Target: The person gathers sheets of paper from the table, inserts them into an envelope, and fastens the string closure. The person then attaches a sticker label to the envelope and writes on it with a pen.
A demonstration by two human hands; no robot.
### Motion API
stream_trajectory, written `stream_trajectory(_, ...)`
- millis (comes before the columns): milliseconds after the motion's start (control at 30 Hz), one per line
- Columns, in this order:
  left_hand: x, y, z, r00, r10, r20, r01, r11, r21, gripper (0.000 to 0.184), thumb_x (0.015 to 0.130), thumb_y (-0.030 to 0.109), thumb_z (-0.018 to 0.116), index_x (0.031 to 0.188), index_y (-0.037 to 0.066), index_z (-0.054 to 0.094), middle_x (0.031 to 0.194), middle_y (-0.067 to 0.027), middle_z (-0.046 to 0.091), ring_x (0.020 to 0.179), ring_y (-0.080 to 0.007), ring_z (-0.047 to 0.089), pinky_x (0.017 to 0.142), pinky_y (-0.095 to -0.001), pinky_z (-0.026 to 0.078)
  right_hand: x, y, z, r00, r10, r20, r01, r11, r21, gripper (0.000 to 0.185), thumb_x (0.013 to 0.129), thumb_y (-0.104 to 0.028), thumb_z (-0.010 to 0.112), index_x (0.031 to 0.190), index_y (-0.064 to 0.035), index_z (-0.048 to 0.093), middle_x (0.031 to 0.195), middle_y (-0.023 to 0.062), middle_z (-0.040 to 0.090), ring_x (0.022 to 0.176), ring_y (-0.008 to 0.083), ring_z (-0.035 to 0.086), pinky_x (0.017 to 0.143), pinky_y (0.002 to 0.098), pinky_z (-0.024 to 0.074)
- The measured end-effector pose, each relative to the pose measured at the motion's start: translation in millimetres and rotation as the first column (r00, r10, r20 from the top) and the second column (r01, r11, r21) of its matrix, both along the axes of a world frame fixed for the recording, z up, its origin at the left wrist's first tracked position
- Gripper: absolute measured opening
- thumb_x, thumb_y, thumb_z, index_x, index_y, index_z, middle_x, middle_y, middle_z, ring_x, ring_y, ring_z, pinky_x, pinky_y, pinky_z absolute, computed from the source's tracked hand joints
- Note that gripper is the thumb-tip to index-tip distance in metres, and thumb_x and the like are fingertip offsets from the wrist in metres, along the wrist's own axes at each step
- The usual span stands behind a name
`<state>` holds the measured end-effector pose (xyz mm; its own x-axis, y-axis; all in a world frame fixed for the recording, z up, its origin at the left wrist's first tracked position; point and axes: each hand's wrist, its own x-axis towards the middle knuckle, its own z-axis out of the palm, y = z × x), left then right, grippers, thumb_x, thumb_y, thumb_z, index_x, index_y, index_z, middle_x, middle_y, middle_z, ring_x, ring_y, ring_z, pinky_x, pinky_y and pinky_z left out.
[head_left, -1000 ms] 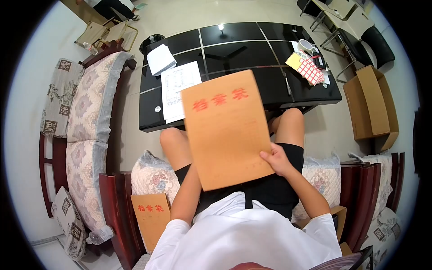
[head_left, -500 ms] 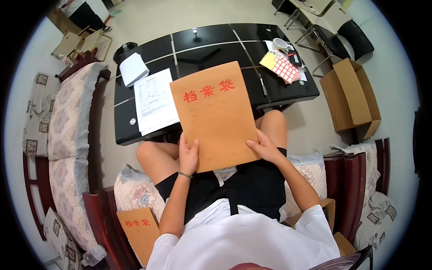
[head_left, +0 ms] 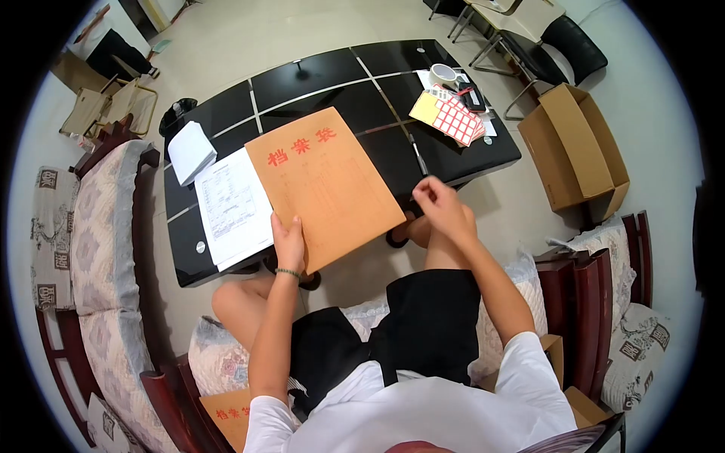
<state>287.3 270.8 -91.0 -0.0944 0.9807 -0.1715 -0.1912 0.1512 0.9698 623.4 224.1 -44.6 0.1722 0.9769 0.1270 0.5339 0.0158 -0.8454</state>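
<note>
A brown paper folder [head_left: 325, 189] with red characters is tilted over the near edge of the black table [head_left: 302, 75]. My left hand [head_left: 289, 243] grips its lower left edge, thumb on top. My right hand [head_left: 443, 208] is off the folder, to its right, with the fingers bent together near the lower end of a pen [head_left: 418, 157]; whether it touches the pen is unclear. Printed sheets [head_left: 230, 208] lie left of the folder, beside a stack of white paper [head_left: 191, 151]. Label sheets [head_left: 453, 117] with red grids lie at the table's right.
Beside the label sheets are a tape roll [head_left: 442, 74] and a dark device [head_left: 473, 98]. An open cardboard box [head_left: 574, 151] stands right. Another brown folder [head_left: 226, 415] lies on the seat at lower left. A person [head_left: 113, 49] stands at the far left, near folding chairs.
The folder has moved left and down onto the table's near edge, still in my left hand. My right hand has let go of it and moved up toward the pen. The view has shifted.
</note>
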Motion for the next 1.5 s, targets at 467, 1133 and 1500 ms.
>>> stream_trajectory(467, 46.4, 87.3, 35.5, 0.001, -0.209, -0.978, 0.582, 0.795, -0.169, 0.066, 0.086, 0.038, 0.073, 0.137, 0.002, 0.051, 0.153, -0.0254, 0.039, 0.14, -0.045, 0.039, 0.109, -0.0518, 0.041, 74.3, 152.5, -69.2, 0.818, 0.123, 0.562, 0.041, 0.962, -0.269, 0.028, 0.091, -0.022, 0.056, 0.115, -0.0074, 0.053, 0.092, 0.0227, 0.071, 0.087, 0.0451, 0.068, 0.079, 0.057, 0.0531)
stream_trajectory(1133, 34.2, 84.6, -22.4, -0.083, -0.106, -0.991, 0.743, 0.656, -0.133, 0.075, 0.095, 0.045, 0.062, 0.154, 0.005, 0.037, 0.157, -0.0248, 0.037, 0.144, -0.0438, 0.034, 0.115, -0.0556, 0.032, -7.2, 149.1, -32.4, 0.591, 0.132, 0.796, -0.159, 0.986, -0.045, 0.012, 0.089, -0.01, 0.063, 0.098, -0.0085, 0.055, 0.072, 0.0156, 0.066, 0.068, 0.0376, 0.067, 0.06, 0.0501, 0.0519)
stream_trajectory(1500, 15.1, 67.6, -29.4, 0.042, -0.026, -0.999, 0.779, 0.627, 0.016, 0.061, 0.097, 0.039, 0.059, 0.148, 0.007, 0.046, 0.155, -0.0215, 0.04, 0.143, -0.0416, 0.036, 0.116, -0.0549, 0.03, -106.7, 131.5, -52.6, 0.888, 0.224, 0.402, -0.223, 0.974, -0.051, 0.03, 0.083, -0.023, 0.078, 0.098, -0.0039, 0.059, 0.081, 0.0173, 0.066, 0.077, 0.0378, 0.067, 0.068, 0.047, 0.0523)
